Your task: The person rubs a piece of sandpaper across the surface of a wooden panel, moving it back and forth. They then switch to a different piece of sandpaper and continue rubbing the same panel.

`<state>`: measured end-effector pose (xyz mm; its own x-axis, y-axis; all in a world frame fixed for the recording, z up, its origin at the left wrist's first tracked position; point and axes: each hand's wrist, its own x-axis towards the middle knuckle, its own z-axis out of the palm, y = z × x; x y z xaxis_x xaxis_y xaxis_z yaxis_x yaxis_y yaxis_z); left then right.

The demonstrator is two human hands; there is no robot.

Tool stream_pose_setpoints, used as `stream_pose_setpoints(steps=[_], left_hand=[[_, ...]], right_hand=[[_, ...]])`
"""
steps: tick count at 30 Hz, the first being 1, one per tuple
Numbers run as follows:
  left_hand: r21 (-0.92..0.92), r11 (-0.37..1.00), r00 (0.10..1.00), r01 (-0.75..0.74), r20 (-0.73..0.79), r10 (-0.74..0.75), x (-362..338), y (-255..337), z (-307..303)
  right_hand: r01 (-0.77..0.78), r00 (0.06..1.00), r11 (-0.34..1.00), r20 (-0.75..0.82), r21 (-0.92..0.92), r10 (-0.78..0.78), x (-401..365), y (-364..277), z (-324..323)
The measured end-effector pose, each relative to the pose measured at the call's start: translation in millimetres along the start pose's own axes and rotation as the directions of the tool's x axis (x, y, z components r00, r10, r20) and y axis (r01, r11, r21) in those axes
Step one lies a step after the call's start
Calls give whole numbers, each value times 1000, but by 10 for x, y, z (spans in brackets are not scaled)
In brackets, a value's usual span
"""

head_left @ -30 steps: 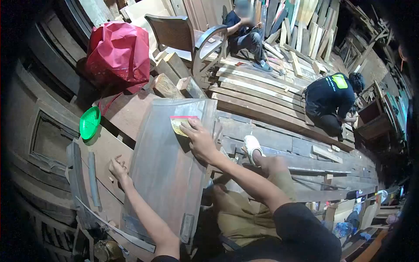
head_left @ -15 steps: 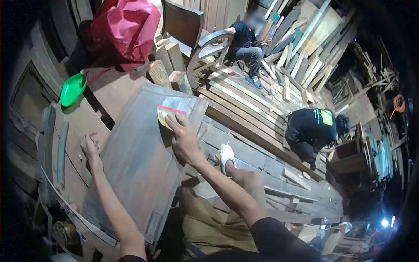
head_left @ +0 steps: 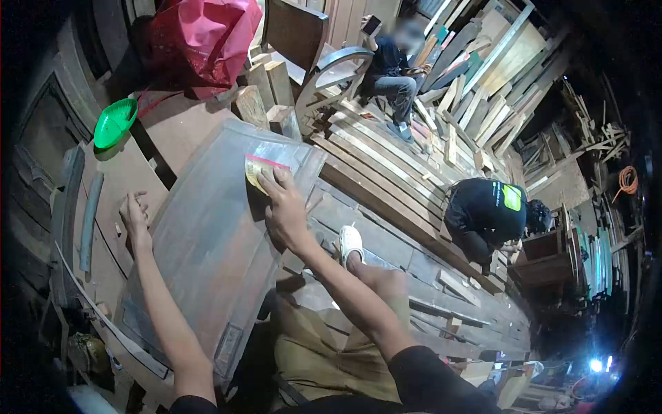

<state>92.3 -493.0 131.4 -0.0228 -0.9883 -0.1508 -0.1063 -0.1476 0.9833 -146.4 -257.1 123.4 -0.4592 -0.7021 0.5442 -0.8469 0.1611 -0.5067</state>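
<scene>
- Planks (head_left: 386,172): long, straight-cut timber laid side by side beyond the panel, pale and brown strips alternating.
- Panel (head_left: 207,221): a broad wooden slab, its surface grey and dusty over reddish-brown patches, with a small framed rectangle at its near right corner. It sits a little lower in view than one second ago, shifted left.
- Board (head_left: 134,172): flat, smooth, brown, along the panel's left edge.
- Bag (head_left: 207,45): crumpled, shiny red plastic, past the board's far edge.
- Chair (head_left: 296,34): dark wood with a curved, rounded arm.
- Crouching person (head_left: 486,210): dark shirt with a bright yellow-green patch, bent over beside the planks.
- Seated person (head_left: 394,65): a dark flat rectangle (head_left: 372,26) is now held up near the head, unseen half a second ago.
- Tube (head_left: 91,221): slim, grey, lying along the board's left edge.
- Right hand (head_left: 284,207): near the panel's far right corner, fingers close together, holding the sheet.
- Left hand (head_left: 135,215): over the board, between tube and panel; fingers loosely curled and slightly parted, gripping nothing visible.
- Bowl (head_left: 115,123): green, ribbed, oval, at the board's far left corner.
- Sheet (head_left: 256,171): thin, yellow, pink-edged, on the panel near its far edge, much as one second ago.
</scene>
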Motion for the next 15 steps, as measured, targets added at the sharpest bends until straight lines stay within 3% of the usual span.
stream_pose_setpoints(steps=[5, 8, 11, 15], left_hand=[[68, 997, 1000, 26, -10, -25, 28, 1, -13], [85, 995, 998, -54, 26, 52, 55, -52, -42], [42, 999, 999, -14, 51, 12, 24, -14, -50], [45, 999, 1000, 10, -18, -9, 5, 1, 10]], right_hand=[[6, 999, 1000, 32, 23, -7, 0, -22, -55], [27, 1000, 999, 4, -34, -27, 8, -17, -32], [-29, 999, 999, 41, 25, 28, 6, -56, -60], [-2, 999, 1000, 49, 9, 2, 2, -27, -48]])
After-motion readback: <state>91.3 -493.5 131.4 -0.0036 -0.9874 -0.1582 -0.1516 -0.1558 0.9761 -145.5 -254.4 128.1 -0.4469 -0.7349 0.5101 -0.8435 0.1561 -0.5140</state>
